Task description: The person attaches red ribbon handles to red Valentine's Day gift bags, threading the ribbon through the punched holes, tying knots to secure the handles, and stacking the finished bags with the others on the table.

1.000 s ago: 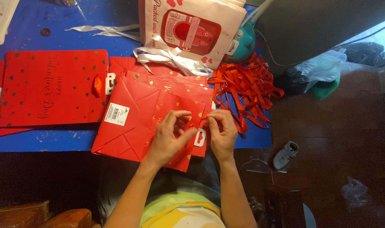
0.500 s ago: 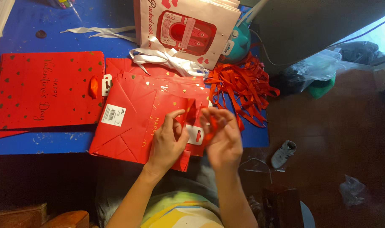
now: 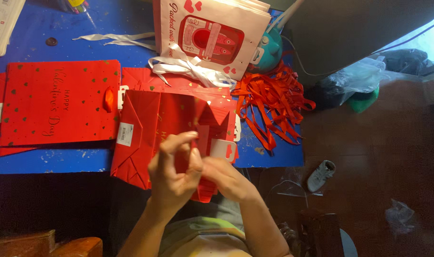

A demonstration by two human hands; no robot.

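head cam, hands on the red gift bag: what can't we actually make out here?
Head view only:
- What the left hand and right hand pinch at the red gift bag: hidden by the fingers and motion blur.
- Bag's lower edge: hidden behind both hands.
- Teal object: mostly covered by the white gift bag.
- Paper stack at top left: cut off by the frame edge.
- Floor items at right: too dark to identify.

- Red bag (image 3: 145, 135), folded flat, on the blue surface's (image 3: 36, 162) near edge, white sticker (image 3: 125, 134) on it.
- Second red bag (image 3: 57, 102) left of it.
- White bag (image 3: 210, 35) behind it.
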